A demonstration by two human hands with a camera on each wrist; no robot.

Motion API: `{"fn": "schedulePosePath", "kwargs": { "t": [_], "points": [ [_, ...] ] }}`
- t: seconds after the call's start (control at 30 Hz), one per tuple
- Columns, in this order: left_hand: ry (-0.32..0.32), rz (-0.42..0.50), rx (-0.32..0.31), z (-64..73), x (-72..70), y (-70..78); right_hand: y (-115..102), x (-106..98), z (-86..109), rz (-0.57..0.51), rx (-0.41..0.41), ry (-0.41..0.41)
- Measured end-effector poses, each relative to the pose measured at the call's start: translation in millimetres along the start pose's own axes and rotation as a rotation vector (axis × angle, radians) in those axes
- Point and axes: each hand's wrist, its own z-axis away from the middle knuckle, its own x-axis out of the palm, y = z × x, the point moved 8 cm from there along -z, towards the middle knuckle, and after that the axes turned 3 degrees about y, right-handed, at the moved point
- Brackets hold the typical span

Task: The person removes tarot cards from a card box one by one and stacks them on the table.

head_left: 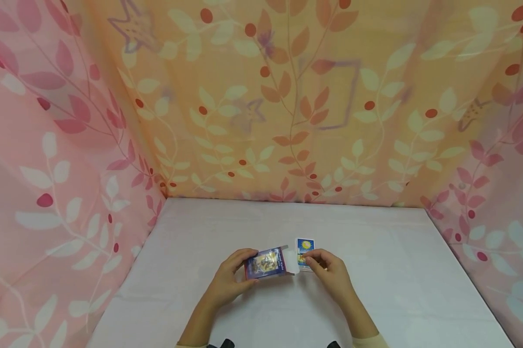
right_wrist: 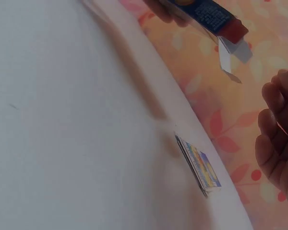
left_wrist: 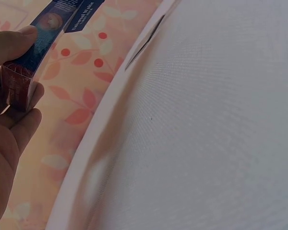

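Note:
A small blue and purple card box with a picture on its face is held by my left hand, thumb on one side and fingers on the other. Its white end flap hangs open toward the right. A thin stack of picture cards, topped by a yellow sun on blue, lies on the table, as the right wrist view shows of the cards. Over the stack hovers my right hand, fingers loosely bent with nothing seen between them. Whether cards remain inside the box is hidden.
A white cloth covers the table. Patterned curtains stand around it: a yellow-orange curtain at the back, a pink curtain on the left and another pink curtain on the right.

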Motion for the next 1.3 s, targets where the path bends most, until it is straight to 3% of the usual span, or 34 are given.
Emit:
{"fn": "schedulePosePath", "kwargs": {
  "t": [0.4,0.67,1.07,1.3],
  "points": [
    [-0.011,0.008,0.034,1.0,3.8,1.1,0.0,22.2,10.6,-0.104,-0.042,-0.026],
    [-0.026,0.02,0.052,0.2,7.6,4.3,7.6,32.1,13.7,-0.105,-0.005,-0.044],
    [-0.03,0.017,0.027,0.8,14.6,4.7,15.9,41.3,14.7,-0.165,0.098,-0.091],
    [-0.036,0.009,0.027,0.8,16.9,7.7,16.2,44.1,16.3,-0.149,0.086,-0.097]
  ]
}}
